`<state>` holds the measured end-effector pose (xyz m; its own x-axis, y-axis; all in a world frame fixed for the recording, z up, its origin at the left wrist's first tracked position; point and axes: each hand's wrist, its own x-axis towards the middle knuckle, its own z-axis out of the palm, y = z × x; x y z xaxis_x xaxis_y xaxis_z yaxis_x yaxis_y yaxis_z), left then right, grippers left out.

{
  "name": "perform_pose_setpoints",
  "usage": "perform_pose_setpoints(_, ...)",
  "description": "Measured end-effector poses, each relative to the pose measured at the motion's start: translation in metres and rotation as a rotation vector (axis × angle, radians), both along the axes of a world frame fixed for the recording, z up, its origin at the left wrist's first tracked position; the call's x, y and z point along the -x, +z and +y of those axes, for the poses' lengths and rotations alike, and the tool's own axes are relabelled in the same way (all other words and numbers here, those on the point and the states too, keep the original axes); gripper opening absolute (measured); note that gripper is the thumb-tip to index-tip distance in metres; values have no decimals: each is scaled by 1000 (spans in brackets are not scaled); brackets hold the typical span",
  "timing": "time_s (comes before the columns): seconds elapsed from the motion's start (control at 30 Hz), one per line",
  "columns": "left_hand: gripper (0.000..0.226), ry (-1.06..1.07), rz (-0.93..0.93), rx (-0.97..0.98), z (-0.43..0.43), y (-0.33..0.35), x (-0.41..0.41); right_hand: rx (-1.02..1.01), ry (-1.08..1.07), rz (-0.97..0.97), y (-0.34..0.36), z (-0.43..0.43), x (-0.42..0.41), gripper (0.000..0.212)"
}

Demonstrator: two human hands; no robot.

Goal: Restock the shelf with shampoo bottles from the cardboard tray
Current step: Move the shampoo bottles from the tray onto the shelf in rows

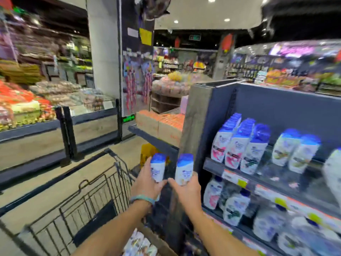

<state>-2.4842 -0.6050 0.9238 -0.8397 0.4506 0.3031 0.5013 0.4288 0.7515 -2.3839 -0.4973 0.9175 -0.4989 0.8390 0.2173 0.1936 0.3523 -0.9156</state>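
I have one bottle in each hand, both upright and off the shelf, held in front of its left end panel. My left hand (pixel 147 183) has its fingers wrapped round the lower half of the left bottle (pixel 157 167). My right hand (pixel 186 189) grips the right bottle (pixel 184 169) the same way, thumb across the front. The two bottles stand just beside each other, apart, blue caps up.

The tray (pixel 163 243) sits low by my forearms with more stock (pixel 140 244) in it, next to the cart (pixel 83 206). I judge this as the carry step: picked, not yet placed.

The shelf (pixel 212 166) lies to my right, with matching rows (pixel 238 146) at its left end. Next I need to swing both hands right, past the end panel, and set each bottle down upright at the front edge of its row, label outward, without knocking its neighbours. The view is blurred, so I cannot tell which row matches.
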Motion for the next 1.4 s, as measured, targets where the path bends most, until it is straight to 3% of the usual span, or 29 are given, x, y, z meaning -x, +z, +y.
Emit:
perform_pose_setpoints(0.3,104,-258,134,-129,72,102,-78,-95,-305,135,98,44,-122,58)
perform_pose_setpoints(0.63,106,-494,133,-109,182,132,-184,-51,-632,128,125,147,-235,59)
perform_pose_setpoints(0.97,104,-542,122,-139,299,143,-237,-85,-712,44,127,257,-277,68)
perform_pose_setpoints(1.27,87,-537,129,-128,343,126,-247,-100,-672,-42,124,285,-269,65)
perform_pose_setpoints(1.4,86,-528,70,-154,358,117,-248,-73,-670,16,119,296,-263,64)
